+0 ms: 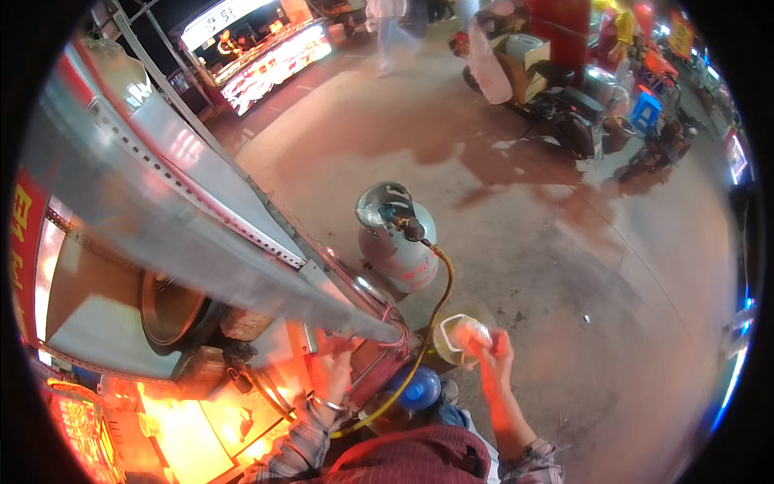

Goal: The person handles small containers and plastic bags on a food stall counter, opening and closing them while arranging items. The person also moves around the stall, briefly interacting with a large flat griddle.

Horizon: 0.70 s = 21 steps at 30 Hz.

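Note:
My right hand [497, 358] grips a pale, blurred, crumpled thing [470, 340] that could be a cloth or thin plastic. It is over a pale bucket [444, 346] with a white handle or rim; whether the two touch cannot be told. Blurred by motion, my left hand [332, 366] is raised beside the stall's metal post [369, 323]. A bracelet circles that wrist, and no held object is visible, though the fingers are unclear. A yellow gas hose [444, 290] curves between my two hands. Below it stands a large blue water bottle [417, 390].
A gas cylinder [399, 260] stands on the concrete ground [544, 272] ahead. To the left is the stall counter, with a round pan [172, 308] and a brightly lit worktop [193, 429]. Farther off are a parked scooter [574, 109], a blue stool [646, 112] and passers-by [390, 30].

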Tool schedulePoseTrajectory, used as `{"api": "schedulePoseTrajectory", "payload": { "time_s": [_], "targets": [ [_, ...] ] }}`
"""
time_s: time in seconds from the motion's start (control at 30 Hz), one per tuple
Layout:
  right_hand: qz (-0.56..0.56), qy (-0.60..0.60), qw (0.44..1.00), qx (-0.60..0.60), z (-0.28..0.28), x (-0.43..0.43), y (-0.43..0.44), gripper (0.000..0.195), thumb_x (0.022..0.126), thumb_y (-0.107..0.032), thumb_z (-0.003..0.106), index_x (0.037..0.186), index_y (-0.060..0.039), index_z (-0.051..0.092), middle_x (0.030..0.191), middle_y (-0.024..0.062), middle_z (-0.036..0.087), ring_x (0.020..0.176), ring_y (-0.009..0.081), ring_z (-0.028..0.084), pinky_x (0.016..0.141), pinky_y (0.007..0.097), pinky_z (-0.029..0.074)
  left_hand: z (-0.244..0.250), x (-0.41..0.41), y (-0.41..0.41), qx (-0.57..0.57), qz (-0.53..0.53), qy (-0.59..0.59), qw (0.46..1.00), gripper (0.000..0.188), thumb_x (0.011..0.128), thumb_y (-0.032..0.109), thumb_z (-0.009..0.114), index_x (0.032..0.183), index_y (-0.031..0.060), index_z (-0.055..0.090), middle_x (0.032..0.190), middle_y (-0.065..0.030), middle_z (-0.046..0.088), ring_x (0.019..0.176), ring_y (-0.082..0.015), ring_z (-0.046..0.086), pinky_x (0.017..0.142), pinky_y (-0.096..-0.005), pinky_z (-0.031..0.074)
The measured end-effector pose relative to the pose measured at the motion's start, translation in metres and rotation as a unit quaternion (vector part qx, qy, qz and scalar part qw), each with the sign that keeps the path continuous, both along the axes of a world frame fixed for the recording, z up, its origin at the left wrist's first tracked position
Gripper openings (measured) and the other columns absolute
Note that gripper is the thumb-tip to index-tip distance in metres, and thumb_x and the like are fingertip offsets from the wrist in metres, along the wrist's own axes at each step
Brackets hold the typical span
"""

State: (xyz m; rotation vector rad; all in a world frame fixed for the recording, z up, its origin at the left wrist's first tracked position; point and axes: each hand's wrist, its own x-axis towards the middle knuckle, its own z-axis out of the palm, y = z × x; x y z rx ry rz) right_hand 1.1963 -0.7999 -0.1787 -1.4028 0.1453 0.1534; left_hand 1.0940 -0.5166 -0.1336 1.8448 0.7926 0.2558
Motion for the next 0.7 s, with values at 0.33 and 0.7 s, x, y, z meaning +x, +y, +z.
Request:
{"api": "schedulePoseTrajectory", "payload": {
  "time_s": [0.33, 0.7],
  "targets": [
    [0.062, -0.182, 0.967, -0.165, -0.074, 0.198, 0.141, 0.029, 0.078, 0.003, 0.067, 0.105, -0.0045, 0.059, 0.092, 0.0074, 0.062, 0.085, 0.0175, 0.063, 0.076, 0.0297, 0.051, -0.074, 0.099, 0.010, 0.319, 0.010, -0.050, 0.947, 0.035, 0.084, 0.007, 0.063, 0.118, 0.0011, 0.058, 0.113, -0.0189, 0.056, 0.102, -0.0343, 0.057, 0.088, -0.0411, 0.047],
    [0.097, -0.256, 0.936, -0.222, -0.127, 0.306, 0.299, 0.036, 0.076, -0.004, 0.069, 0.110, -0.0122, 0.060, 0.098, 0.0119, 0.065, 0.096, 0.0351, 0.060, 0.080, 0.0435, 0.050, -0.064, 0.111, -0.010, 0.331, 0.088, -0.033, 0.939, 0.033, 0.080, 0.003, 0.065, 0.113, 0.0004, 0.061, 0.112, -0.0183, 0.058, 0.105, -0.0335, 0.056, 0.091, -0.0385, 0.045]
  ]
}}
